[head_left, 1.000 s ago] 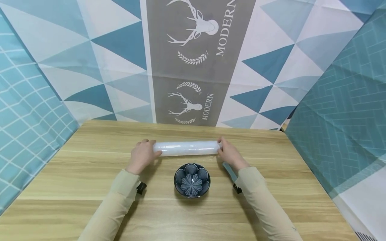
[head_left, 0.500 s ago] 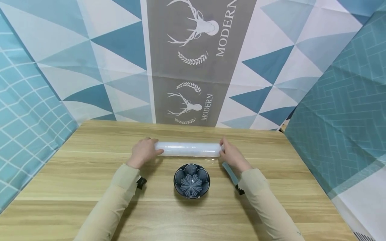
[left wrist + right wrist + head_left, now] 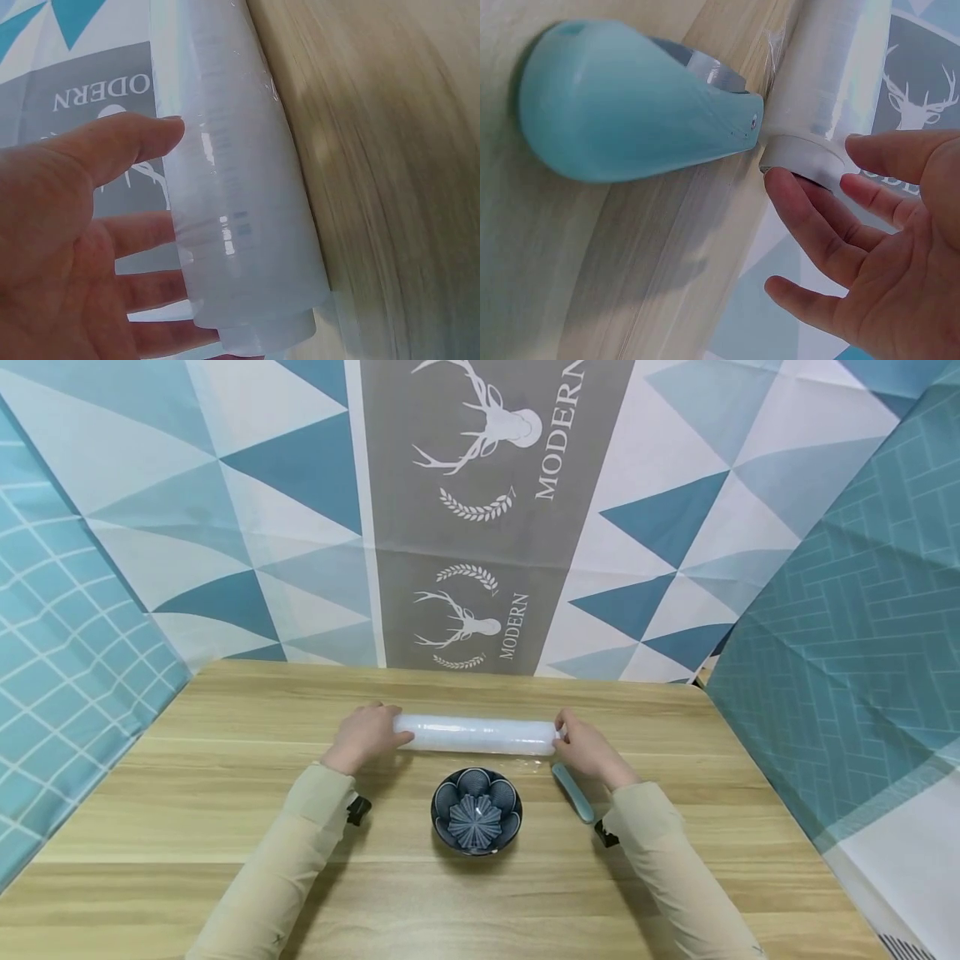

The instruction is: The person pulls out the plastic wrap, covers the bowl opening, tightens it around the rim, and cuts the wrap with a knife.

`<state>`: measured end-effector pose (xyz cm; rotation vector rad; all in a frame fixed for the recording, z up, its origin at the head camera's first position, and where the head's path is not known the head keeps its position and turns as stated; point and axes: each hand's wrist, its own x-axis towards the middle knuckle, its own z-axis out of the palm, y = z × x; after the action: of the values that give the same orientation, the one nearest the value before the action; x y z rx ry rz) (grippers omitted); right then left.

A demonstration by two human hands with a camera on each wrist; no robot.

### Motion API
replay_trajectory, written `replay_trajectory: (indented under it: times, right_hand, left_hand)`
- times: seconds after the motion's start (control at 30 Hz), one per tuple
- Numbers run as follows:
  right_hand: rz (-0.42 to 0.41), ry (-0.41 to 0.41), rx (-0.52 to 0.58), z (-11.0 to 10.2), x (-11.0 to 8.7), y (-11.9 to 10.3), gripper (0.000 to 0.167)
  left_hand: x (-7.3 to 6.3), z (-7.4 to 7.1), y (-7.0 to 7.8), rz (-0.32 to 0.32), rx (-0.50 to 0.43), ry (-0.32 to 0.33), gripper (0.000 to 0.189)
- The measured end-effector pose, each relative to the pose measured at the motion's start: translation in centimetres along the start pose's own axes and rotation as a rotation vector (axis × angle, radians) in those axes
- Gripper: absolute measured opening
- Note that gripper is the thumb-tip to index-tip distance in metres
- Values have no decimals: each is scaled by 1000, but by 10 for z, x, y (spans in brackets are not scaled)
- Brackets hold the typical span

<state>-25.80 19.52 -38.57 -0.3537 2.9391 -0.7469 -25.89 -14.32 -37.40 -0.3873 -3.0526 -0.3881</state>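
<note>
A roll of clear plastic wrap (image 3: pixel 480 735) lies crosswise on the far part of the table. At its left end my left hand (image 3: pixel 366 735) holds it, the thumb on the near side and the fingers passing behind the roll (image 3: pixel 232 172). My right hand (image 3: pixel 590 750) grips the other end, with fingertips (image 3: pixel 784 187) at the protruding core (image 3: pixel 802 157). A dark blue flower-shaped bowl (image 3: pixel 476 812) stands nearer, between the forearms. Beside the right hand lies a slim teal-handled tool (image 3: pixel 572 793); a grey part shows along it in the right wrist view.
The wooden table (image 3: pixel 480 910) runs back to a patterned cloth wall (image 3: pixel 300 527). Teal tiled-print sheets stand at the left and right sides. Loose film (image 3: pixel 774 56) sticks out along the roll near the tool.
Both hands and the roll of plastic wrap have shifted a little to the right and slightly nearer. More of the teal tool shows beside the right sleeve. The bowl stays in place.
</note>
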Motion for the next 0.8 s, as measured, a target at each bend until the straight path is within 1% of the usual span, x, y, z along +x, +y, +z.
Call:
replay_trajectory:
  times: [0.3,0.5,0.6,0.8]
  right_hand:
    - [4,-17,-16,-4,-3,1,20]
    - [1,-47,-37,-8,-6,5,20]
    - [5,-54,-43,-9,-7,7,20]
    - [19,-40,-33,-9,-6,7,23]
  left_hand:
    - [-3,-3,5,5,2,-16,52]
    - [-3,-2,7,28,-17,-52,56]
    - [-3,-2,8,29,-22,-68,59]
    - [-3,1,6,29,-18,-68,67]
